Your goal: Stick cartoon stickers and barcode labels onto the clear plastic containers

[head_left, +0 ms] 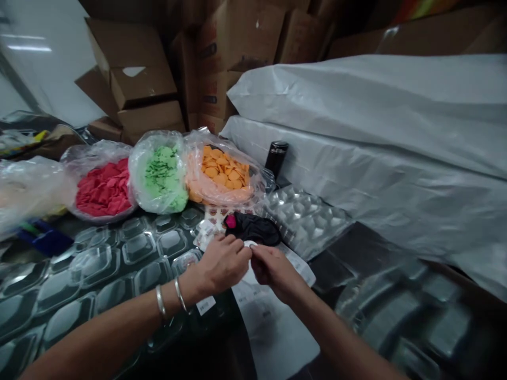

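My left hand (pixel 225 265), with two bangles on the wrist, is closed, its fingers bent in a pinch. Close beside it, my right hand (pixel 277 270) pinches with thumb and forefinger. Between the fingertips shows a small white rounded piece (pixel 250 244); its kind is unclear and the fingers partly cover it. Below the hands lies a white sheet (pixel 277 332) with faint printed labels. Just beyond them are a bunched black cloth item (pixel 257 230) with a pink spot and some small whitish packets (pixel 206 232).
Clear plastic containers (pixel 95 264) cover the left. Behind stand clear bags of red pieces (pixel 105 190), green pieces (pixel 162 171) and orange discs (pixel 225 169). A black cylinder (pixel 276 157) stands by white-wrapped stacks (pixel 376 142). Clear trays (pixel 309 214) and stacked plastic (pixel 407 311) sit right; cardboard boxes (pixel 134 68) behind.
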Tool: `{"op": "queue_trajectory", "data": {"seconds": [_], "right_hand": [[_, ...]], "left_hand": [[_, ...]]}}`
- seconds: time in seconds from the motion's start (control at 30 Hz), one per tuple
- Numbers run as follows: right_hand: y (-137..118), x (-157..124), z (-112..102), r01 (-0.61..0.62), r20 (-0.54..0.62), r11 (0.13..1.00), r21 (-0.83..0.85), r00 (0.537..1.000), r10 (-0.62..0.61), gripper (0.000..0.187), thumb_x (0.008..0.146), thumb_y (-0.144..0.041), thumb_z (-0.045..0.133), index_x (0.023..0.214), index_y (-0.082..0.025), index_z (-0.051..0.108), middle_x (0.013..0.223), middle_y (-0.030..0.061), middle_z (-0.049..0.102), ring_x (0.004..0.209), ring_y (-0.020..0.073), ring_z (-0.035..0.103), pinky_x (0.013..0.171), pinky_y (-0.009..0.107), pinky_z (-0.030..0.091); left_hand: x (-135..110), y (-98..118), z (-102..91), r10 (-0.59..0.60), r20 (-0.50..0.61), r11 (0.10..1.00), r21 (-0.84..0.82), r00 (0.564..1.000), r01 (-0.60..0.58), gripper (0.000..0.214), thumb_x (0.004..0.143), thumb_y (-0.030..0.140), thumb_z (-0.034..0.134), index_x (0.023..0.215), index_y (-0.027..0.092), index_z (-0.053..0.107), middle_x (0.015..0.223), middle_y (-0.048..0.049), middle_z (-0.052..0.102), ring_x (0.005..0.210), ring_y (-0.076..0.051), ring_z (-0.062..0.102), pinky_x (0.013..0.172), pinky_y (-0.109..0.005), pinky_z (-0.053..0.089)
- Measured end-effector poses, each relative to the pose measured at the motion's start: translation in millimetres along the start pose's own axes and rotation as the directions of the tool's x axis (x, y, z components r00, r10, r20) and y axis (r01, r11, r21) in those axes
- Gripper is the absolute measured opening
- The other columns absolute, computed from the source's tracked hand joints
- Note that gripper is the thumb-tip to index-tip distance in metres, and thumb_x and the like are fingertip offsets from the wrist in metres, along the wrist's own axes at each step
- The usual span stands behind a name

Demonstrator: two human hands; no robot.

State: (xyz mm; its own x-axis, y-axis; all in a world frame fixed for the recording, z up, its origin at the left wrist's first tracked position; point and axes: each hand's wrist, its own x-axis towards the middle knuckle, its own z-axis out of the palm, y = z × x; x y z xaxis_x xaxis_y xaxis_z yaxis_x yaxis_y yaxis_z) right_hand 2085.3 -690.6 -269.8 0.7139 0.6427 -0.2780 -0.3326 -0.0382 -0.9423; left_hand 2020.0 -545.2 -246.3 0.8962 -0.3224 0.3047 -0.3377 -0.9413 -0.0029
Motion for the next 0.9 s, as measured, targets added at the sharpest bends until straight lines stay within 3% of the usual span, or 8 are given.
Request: {"op": "queue_trajectory", "data": {"seconds": [0.13, 0.23, 0.37, 0.47, 0.53, 0.6, 0.73, 0.9], "right_hand": [[-2, 13, 13, -0.007, 0.065, 0.994, -0.107, 0.998, 0.014, 0.035, 0.066, -0.049, 0.065, 0.061, -0.018, 0.047, 0.043, -0.0107, 0.03, 0.038, 0.0037, 0.019, 0.039, 0.021, 0.01], [-10, 21, 21, 0.014, 0.192, 0.95, -0.312, 0.98, 0.048, 0.028, 0.072, -0.044, 0.059, 0.07, -0.016, 0.057, 0.043, -0.0103, 0.029, 0.039, 0.0051, 0.021, 0.039, 0.021, 0.011], [-23, 35, 43, 0.095, 0.348, 0.888, -0.449, 0.934, 0.076, 0.02, 0.074, -0.035, 0.055, 0.066, -0.016, 0.056, 0.045, -0.008, 0.033, 0.042, 0.0061, 0.027, 0.04, 0.021, 0.017], [-29, 50, 51, 0.209, 0.438, 0.829, -0.519, 0.898, 0.048, 0.022, 0.078, -0.034, 0.051, 0.065, -0.016, 0.057, 0.049, -0.0057, 0.038, 0.044, 0.0073, 0.034, 0.042, 0.021, 0.022], [-31, 65, 50, 0.306, 0.422, 0.735, -0.604, 0.906, -0.031, 0.024, 0.08, -0.037, 0.052, 0.073, -0.016, 0.062, 0.053, -0.0037, 0.045, 0.048, 0.0095, 0.041, 0.046, 0.022, 0.029], [-30, 83, 46, 0.393, 0.35, 0.572, -0.72, 0.917, -0.19, 0.023, 0.079, -0.039, 0.057, 0.085, -0.017, 0.065, 0.063, -0.0002, 0.056, 0.059, 0.0138, 0.051, 0.055, 0.025, 0.038], [-15, 118, 45, 0.555, 0.431, 0.209, -0.805, 0.789, -0.437, 0.043, 0.073, -0.032, 0.068, 0.111, -0.016, 0.059, 0.107, 0.0121, 0.063, 0.101, 0.0272, 0.056, 0.087, 0.039, 0.044], [0, 135, 49, 0.587, 0.51, 0.095, -0.804, 0.763, -0.397, 0.054, 0.073, -0.031, 0.07, 0.121, -0.012, 0.053, 0.117, 0.0174, 0.058, 0.111, 0.0303, 0.052, 0.092, 0.044, 0.044]], "left_hand": [[-16, -15, -12.3, -0.118, -0.034, 0.955, -0.276, 0.992, 0.104, 0.016, 0.085, 0.025, 0.054, 0.093, 0.016, 0.064, 0.09, -0.0073, 0.067, 0.086, -0.021, 0.06, 0.082, -0.035, 0.047], [-24, -41, -26.6, -0.363, 0.044, 0.771, -0.547, 0.931, 0.326, 0.027, 0.083, 0.028, 0.057, 0.106, 0.017, 0.063, 0.104, -0.0068, 0.067, 0.096, -0.02, 0.059, 0.084, -0.03, 0.046], [-32, -68, -28.5, -0.342, 0.339, 0.561, -0.675, 0.877, 0.48, 0.016, 0.078, 0.019, 0.055, 0.088, 0.017, 0.068, 0.077, 0.0011, 0.069, 0.069, -0.013, 0.06, 0.062, -0.021, 0.044], [-40, -88, -20.5, -0.372, 0.368, 0.47, -0.717, 0.852, 0.515, 0.013, 0.075, 0.018, 0.055, 0.078, 0.016, 0.067, 0.068, 0.0022, 0.066, 0.06, -0.011, 0.056, 0.056, -0.02, 0.04], [-44, -108, -16.5, -0.474, 0.321, 0.387, -0.76, 0.82, 0.522, 0.011, 0.074, 0.022, 0.06, 0.077, 0.015, 0.068, 0.069, 0.0013, 0.065, 0.061, -0.01, 0.054, 0.057, -0.019, 0.04], [-44, -133, -14.1, -0.613, 0.315, 0.239, -0.8, 0.724, 0.55, 0.011, 0.074, 0.024, 0.063, 0.076, 0.014, 0.067, 0.065, 0.0015, 0.062, 0.057, -0.008, 0.05, 0.053, -0.018, 0.037], [-32, -173, -8.9, -0.688, 0.488, -0.072, -0.783, 0.537, 0.618, 0.007, 0.075, 0.018, 0.062, 0.075, 0.011, 0.063, 0.052, 0.0042, 0.048, 0.042, -0.005, 0.037, 0.039, -0.017, 0.024], [-20, -186, 1.6, -0.633, 0.607, -0.226, -0.739, 0.481, 0.635, 0.004, 0.078, 0.015, 0.061, 0.077, 0.011, 0.059, 0.05, 0.0061, 0.041, 0.038, -0.003, 0.033, 0.036, -0.016, 0.019]]}}
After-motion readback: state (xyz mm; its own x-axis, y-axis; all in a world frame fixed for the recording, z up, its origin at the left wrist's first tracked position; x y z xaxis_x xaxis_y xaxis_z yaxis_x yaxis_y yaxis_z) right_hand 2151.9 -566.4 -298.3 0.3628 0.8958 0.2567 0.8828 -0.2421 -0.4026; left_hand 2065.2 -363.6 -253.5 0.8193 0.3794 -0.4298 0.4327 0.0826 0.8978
